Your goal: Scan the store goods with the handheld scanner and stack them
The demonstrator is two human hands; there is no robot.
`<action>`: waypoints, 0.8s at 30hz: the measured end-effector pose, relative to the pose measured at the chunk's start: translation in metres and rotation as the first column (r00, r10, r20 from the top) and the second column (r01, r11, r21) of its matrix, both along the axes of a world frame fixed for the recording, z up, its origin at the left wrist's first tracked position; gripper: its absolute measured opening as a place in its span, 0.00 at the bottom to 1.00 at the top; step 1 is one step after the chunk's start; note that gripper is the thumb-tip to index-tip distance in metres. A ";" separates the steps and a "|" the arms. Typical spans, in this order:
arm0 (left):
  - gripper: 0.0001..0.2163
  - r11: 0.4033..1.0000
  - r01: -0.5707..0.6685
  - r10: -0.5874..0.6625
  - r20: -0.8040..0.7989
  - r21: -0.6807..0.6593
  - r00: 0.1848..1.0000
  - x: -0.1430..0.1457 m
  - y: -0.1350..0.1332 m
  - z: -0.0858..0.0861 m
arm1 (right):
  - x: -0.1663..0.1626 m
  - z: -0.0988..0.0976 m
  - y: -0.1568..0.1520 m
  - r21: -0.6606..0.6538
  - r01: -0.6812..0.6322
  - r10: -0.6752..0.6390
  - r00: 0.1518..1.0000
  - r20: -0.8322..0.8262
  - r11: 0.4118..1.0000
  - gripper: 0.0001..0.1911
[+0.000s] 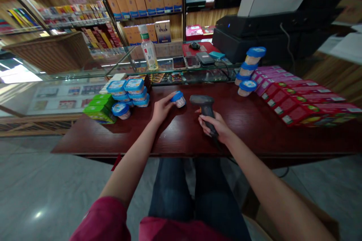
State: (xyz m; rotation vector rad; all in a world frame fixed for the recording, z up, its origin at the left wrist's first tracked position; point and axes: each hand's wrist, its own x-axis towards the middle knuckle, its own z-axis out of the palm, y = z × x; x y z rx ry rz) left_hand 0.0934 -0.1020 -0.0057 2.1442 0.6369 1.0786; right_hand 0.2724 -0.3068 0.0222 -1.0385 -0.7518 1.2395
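My left hand (162, 107) grips a small round tub with a blue lid (178, 99), tilted on its side just above the dark red wooden table (181, 135). My right hand (213, 125) is wrapped round the handle of a grey barcode scanner (204, 106), whose head sits just right of the tub. A pile of like blue-lidded tubs (128, 92) sits at the table's left, beside green boxes (100, 108). Several more tubs (249, 69) stand stacked at the right.
Rows of pink and red boxes (299, 98) cover the table's right side. Behind the table runs a glass counter (169, 66) with a drink bottle (149, 51), a mouse and a black register (254, 26). Shelves of goods fill the back wall.
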 end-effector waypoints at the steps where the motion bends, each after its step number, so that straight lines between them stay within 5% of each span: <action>1: 0.21 1.000 -0.015 0.015 -0.013 0.014 1.000 0.000 -0.002 0.001 | 0.000 0.000 0.000 -0.001 -0.002 0.002 1.000 0.001 1.000 0.22; 6: 0.21 0.985 -0.068 0.085 -0.106 0.156 0.991 -0.019 -0.023 0.010 | 0.002 -0.002 -0.003 -0.008 0.022 -0.022 1.000 0.008 1.000 0.26; 16: 0.20 0.861 -0.270 0.389 -0.215 0.431 0.896 -0.127 -0.047 0.008 | -0.003 0.004 -0.008 -0.039 0.052 -0.050 0.998 0.040 0.998 0.22; 24: 0.18 0.715 -0.491 0.568 -0.005 0.497 0.823 -0.164 -0.038 0.043 | -0.001 0.001 -0.008 -0.050 0.092 -0.091 0.995 0.029 0.994 0.17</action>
